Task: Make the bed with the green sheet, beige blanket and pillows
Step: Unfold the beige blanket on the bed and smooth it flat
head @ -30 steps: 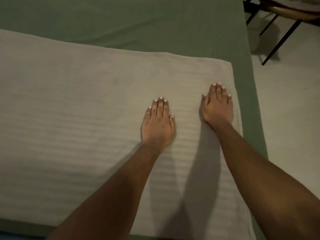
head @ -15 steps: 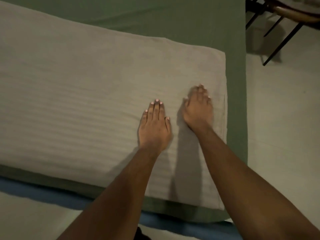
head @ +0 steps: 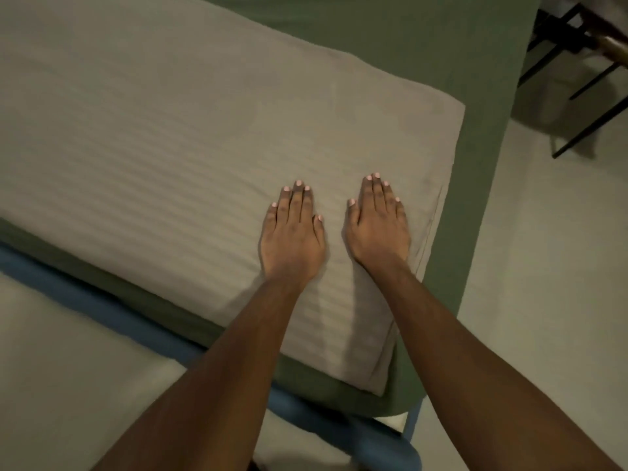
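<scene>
The folded beige blanket (head: 176, 137) with faint stripes lies flat across the near end of the bed, on top of the green sheet (head: 424, 39). My left hand (head: 292, 232) rests palm down on the blanket, fingers straight and together. My right hand (head: 377, 226) lies flat beside it, close to the blanket's right edge, also with straight fingers. Neither hand holds anything. No pillows are in view.
The blue bed frame (head: 153, 331) runs along the near edge below the sheet. Pale floor (head: 543, 266) lies to the right of the bed. A chair with thin black legs (head: 584, 107) stands at the top right.
My right hand slid left across the blanket toward my left hand and now lies flat beside it. The view has pulled back, showing the bed's near edge and blue frame.
</scene>
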